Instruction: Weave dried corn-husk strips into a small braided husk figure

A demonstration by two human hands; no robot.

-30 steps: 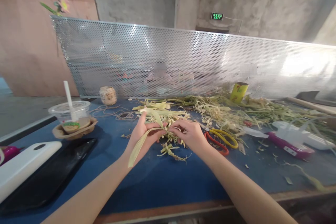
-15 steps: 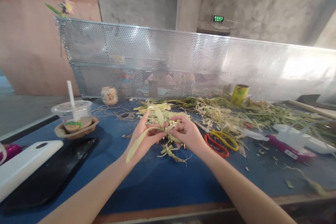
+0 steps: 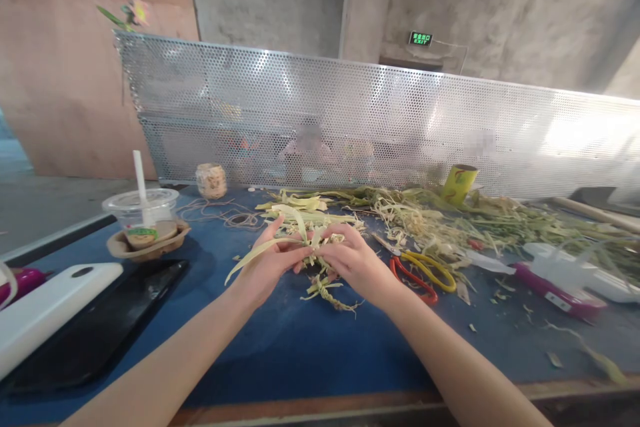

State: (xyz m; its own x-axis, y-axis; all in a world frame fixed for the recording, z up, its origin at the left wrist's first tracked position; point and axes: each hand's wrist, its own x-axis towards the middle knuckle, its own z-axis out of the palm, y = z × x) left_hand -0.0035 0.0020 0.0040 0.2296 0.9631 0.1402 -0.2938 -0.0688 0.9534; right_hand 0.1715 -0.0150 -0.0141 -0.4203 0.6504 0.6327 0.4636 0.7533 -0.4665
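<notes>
Pinching pale strips [image 3: 251, 258] between them, the two hands meet in the middle of the head view, just above the surface [image 3: 310, 360]. The grip of the left hand [image 3: 265, 265] is closed at thumb and fingers, one long strip arching out over its back and another rising above it. The right hand [image 3: 356, 261] has its grip pressed together on the strips beside the left fingertips; the exact point of contact is partly hidden. Just below the hands lies a twisted plait [image 3: 327, 293]; whether it joins the strips cannot be told. Scissors [image 3: 425, 275] with red and yellow handles lie near the right wrist. Beyond spreads a heap of leaves [image 3: 420, 223], a yellow tube [image 3: 459, 184] at its back. Farther left are string [image 3: 220, 212], a jar [image 3: 211, 181] and a cup [image 3: 140, 213].
</notes>
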